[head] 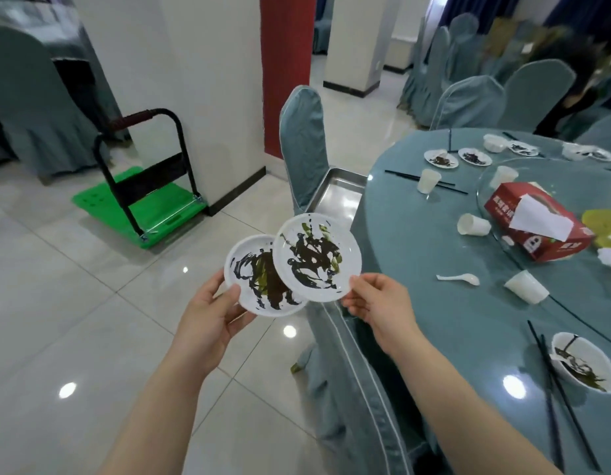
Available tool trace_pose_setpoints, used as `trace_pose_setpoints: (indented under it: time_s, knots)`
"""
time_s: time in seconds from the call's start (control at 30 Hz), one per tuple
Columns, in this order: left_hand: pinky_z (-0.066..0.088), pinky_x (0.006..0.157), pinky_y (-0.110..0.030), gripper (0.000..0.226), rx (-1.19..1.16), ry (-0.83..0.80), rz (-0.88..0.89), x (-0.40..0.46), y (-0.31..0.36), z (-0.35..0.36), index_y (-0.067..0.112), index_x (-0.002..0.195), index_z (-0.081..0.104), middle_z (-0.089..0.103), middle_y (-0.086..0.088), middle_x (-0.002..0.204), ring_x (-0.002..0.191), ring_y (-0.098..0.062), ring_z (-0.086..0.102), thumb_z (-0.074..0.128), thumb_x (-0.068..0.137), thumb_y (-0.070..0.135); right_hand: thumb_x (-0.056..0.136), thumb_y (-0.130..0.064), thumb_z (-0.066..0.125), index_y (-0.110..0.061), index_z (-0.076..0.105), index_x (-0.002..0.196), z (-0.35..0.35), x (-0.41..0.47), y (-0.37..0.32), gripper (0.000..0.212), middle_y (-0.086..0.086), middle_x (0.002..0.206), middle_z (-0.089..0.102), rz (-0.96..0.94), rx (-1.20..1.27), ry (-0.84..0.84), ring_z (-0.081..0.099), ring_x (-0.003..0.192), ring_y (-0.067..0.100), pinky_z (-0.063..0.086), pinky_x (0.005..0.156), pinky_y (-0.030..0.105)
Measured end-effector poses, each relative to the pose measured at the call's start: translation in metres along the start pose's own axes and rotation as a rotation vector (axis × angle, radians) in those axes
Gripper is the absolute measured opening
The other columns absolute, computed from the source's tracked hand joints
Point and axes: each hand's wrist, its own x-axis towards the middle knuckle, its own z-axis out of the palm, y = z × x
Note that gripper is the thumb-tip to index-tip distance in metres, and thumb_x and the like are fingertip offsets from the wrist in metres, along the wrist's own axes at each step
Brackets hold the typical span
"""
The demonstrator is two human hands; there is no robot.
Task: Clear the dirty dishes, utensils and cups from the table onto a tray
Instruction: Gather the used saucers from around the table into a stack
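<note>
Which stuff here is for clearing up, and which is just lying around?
For the job: two dirty plates in the hands, metal tray, cups, spoon, chopsticks, bowl.
Lying about: tissue box, green cart, chairs.

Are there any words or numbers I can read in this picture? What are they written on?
red tissue box: white print on its side and its end, too blurred to read.
Nothing else shows writing: not the two dirty plates in the hands, the metal tray, the cups or the green cart.
</note>
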Motion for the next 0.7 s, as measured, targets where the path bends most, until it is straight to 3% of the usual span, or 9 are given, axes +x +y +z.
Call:
trace_pose_setpoints:
  time_s: [0.17, 0.27, 0.37, 0.5, 0.7]
  knots:
    - [0.057, 0.066, -0.026, 0.032, -0.009, -0.071, -0.026, 0.019, 0.022, -0.028, 0.029, 0.123, 0.057, 0.073, -0.001, 0.103, 0.086, -0.02, 0.072, 0.051, 0.096, 0.012, 0.087, -0.016, 0.065, -0.01, 0.066, 0.092, 0.066, 0.002, -0.004, 0.007, 0.005, 0.07, 0.072, -0.023, -0.118, -0.022, 0.067, 0.059, 0.013, 0.051, 0.055, 0.022]
    - [0.057, 0.066, -0.027, 0.033, -0.001, -0.091, -0.04, 0.037, 0.031, -0.035, 0.029, 0.125, 0.056, 0.073, -0.002, 0.104, 0.086, -0.02, 0.072, 0.054, 0.095, 0.016, 0.087, -0.012, 0.064, -0.013, 0.062, 0.093, 0.088, 0.017, -0.009, 0.007, 0.005, 0.086, 0.073, 0.007, -0.111, -0.045, 0.072, 0.071, 0.019, 0.055, 0.059, 0.025]
    - [0.057, 0.067, -0.027, 0.033, 0.024, -0.111, -0.062, 0.067, 0.043, -0.04, 0.028, 0.128, 0.055, 0.073, -0.003, 0.106, 0.087, -0.02, 0.071, 0.053, 0.096, 0.018, 0.086, -0.003, 0.062, -0.014, 0.06, 0.098, 0.109, 0.043, -0.02, 0.017, 0.005, 0.086, 0.073, 0.013, -0.108, -0.096, 0.073, 0.072, 0.021, 0.057, 0.06, 0.026]
    - [0.057, 0.066, -0.028, 0.029, 0.088, -0.15, -0.106, 0.13, 0.064, -0.037, 0.027, 0.124, 0.056, 0.073, -0.005, 0.103, 0.087, -0.022, 0.072, 0.053, 0.096, 0.02, 0.081, 0.007, 0.065, -0.017, 0.063, 0.095, 0.129, 0.098, -0.038, 0.028, -0.002, 0.076, 0.074, -0.009, -0.109, -0.162, 0.073, 0.074, 0.017, 0.057, 0.061, 0.022]
    - [0.057, 0.064, -0.027, 0.037, 0.11, -0.124, -0.134, 0.254, 0.091, -0.018, 0.025, 0.122, 0.053, 0.073, -0.013, 0.101, 0.086, -0.025, 0.072, 0.056, 0.092, 0.004, 0.08, 0.006, 0.066, -0.01, 0.067, 0.102, 0.146, 0.211, -0.063, 0.027, 0.006, 0.087, 0.074, 0.014, -0.036, -0.182, 0.073, 0.081, 0.019, 0.058, 0.068, 0.025]
